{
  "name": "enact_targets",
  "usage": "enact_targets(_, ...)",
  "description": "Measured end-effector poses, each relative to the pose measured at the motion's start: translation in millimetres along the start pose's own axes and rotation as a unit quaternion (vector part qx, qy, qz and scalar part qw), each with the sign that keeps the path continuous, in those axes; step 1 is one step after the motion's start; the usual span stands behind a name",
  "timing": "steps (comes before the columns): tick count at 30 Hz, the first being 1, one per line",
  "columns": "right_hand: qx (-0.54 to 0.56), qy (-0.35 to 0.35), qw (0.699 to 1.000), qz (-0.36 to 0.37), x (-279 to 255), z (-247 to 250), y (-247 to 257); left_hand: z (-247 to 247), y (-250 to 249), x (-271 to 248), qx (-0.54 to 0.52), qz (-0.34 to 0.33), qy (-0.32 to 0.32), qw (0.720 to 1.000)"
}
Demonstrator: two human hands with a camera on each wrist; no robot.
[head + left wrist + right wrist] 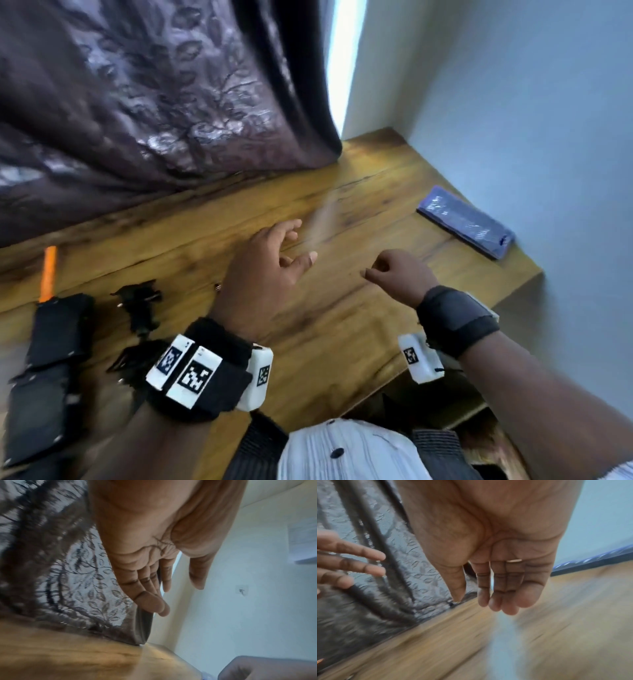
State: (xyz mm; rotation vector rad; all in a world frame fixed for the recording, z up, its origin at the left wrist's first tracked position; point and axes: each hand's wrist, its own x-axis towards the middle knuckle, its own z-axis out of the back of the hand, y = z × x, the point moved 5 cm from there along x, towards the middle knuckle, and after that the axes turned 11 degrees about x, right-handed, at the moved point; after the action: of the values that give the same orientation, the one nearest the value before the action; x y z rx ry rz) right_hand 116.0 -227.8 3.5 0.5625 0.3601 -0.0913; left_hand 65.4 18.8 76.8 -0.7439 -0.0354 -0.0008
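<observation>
step: pre-reach, we judge | left hand (263,270) relaxed, fingers spread, empty | right hand (400,277) loosely curled, empty | both over counter (342,315) | blue packet (466,221) flat by far-right edge, apart from right hand | next: we reach right, pinch its near edge

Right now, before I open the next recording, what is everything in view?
table: one, brown wood, under both hands
curtain: one, dark, leaf pattern, along the table's far edge
packet: one, blue, flat on the table's right, by the wall
wall: pale grey-blue, right
stick: one, orange, table's left, blurred
pouches: count unclear, black, table's left
clips: about two, black, beside the pouches
shirt: one, white, bottom of view
wrist bands: two, black with white marker blocks
left grip: bare hand, relaxed, holds nothing
right grip: bare hand, loosely curled, holds nothing
</observation>
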Motion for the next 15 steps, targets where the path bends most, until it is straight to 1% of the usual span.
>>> enact_targets(5,-0.003,-0.106,0.994,-0.024,40.6,85.2,-78.4,-50.4,-50.9,30.0,0.030,-0.059,0.052,0.996)
enact_targets(8,-0.037,-0.135,0.989,-0.044,65.4,119.2,-117.5,-71.4,-70.6,40.5,0.056,-0.088,0.070,0.992)
enact_targets(11,-0.071,-0.120,0.988,-0.064,87.1,135.7,-146.6,-86.4,-79.9,49.8,0.086,-0.093,0.084,0.988)
enact_targets(15,-0.118,-0.067,0.989,-0.061,109.6,144.9,-168.3,-101.4,-82.7,56.1,0.107,-0.087,0.094,0.986)
